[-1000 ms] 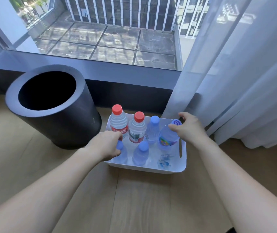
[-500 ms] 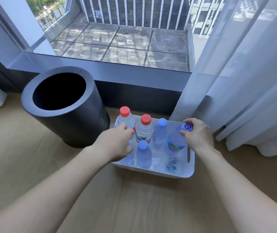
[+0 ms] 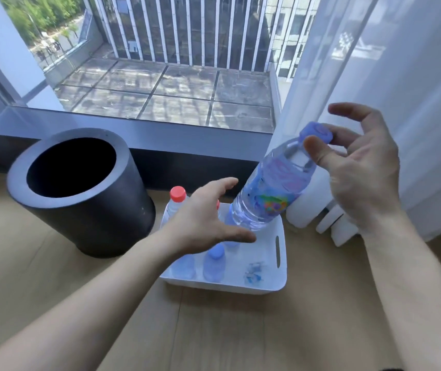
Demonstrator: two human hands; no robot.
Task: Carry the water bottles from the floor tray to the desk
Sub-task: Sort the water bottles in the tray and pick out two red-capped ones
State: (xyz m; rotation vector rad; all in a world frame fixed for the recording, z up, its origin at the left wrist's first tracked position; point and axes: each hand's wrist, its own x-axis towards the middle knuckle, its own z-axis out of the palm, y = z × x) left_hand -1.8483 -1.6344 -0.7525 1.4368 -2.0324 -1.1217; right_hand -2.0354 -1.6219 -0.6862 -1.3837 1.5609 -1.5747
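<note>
lift-out step: right grip (image 3: 358, 170) pinches the blue cap (image 3: 317, 131) of a clear plastic water bottle (image 3: 272, 191), colourful label, tilted above the white plastic floor tray (image 3: 240, 286). left grip (image 3: 203, 220), spread and empty, should probably cup its base next.

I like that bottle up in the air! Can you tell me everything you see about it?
The bottle is clear plastic, seemingly full of water, with a purple-blue cap and a colourful label. It hangs tilted, cap up and rightward, its base above the white tray. The right hand pinches it at the neck by the cap; the open left hand reaches beside its base.
</note>
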